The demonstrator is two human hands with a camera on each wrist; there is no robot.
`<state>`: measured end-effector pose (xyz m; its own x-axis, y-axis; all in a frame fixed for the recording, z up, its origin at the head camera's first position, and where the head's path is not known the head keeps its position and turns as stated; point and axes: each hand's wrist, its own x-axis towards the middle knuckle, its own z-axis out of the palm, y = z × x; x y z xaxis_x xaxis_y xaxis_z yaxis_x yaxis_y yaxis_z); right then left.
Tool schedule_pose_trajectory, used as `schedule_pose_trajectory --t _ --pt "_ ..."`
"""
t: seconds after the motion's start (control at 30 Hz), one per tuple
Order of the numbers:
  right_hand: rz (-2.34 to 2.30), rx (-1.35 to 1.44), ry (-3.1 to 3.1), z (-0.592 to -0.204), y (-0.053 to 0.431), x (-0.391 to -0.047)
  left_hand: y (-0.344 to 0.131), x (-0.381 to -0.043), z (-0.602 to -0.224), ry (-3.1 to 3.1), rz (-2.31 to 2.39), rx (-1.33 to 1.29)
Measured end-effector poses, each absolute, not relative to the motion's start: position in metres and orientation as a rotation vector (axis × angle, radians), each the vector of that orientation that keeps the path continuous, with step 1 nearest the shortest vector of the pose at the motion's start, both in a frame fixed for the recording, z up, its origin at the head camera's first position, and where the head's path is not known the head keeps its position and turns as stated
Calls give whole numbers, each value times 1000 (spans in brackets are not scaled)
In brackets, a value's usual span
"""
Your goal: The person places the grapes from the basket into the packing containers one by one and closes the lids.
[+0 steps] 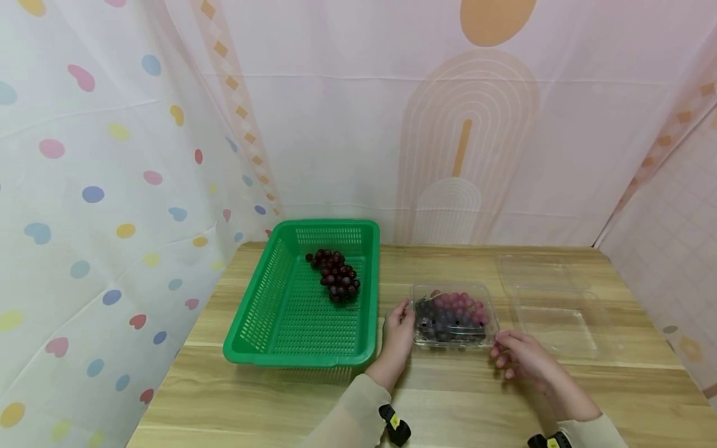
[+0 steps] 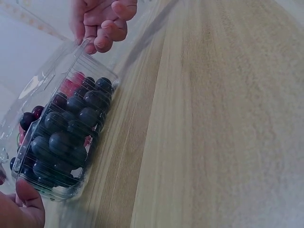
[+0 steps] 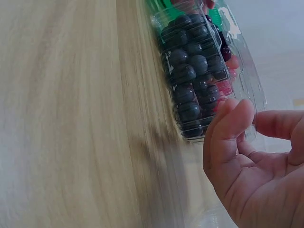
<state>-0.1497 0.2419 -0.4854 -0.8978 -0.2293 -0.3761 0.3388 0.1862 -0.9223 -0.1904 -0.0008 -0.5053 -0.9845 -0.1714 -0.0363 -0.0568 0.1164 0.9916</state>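
A clear plastic clamshell box (image 1: 455, 339) sits on the table with dark grapes (image 2: 59, 142) and pinkish-red grapes (image 1: 462, 305) inside. Its lid lies over the fruit; whether it is latched cannot be told. My left hand (image 1: 397, 333) holds the box's left end, thumb near the front corner, other fingers partly hidden. At the front right corner my right hand (image 1: 529, 361) pinches the rim between thumb and fingers, seen closely in the right wrist view, where the hand (image 3: 256, 161) covers part of that corner.
Left of the box stands a green plastic basket (image 1: 302, 359) with a bunch of dark red grapes (image 1: 338, 277) in it. Another clear plastic box (image 1: 560, 323) lies open at the right. A patterned curtain (image 1: 336, 124) hangs behind the wooden table (image 1: 448, 410).
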Motion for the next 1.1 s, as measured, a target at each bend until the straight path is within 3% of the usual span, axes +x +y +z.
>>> schedule_pose_trajectory --t 1.1 --pt "-1890 51 1926 -491 242 -152 0 -192 -507 -2324 -1972 180"
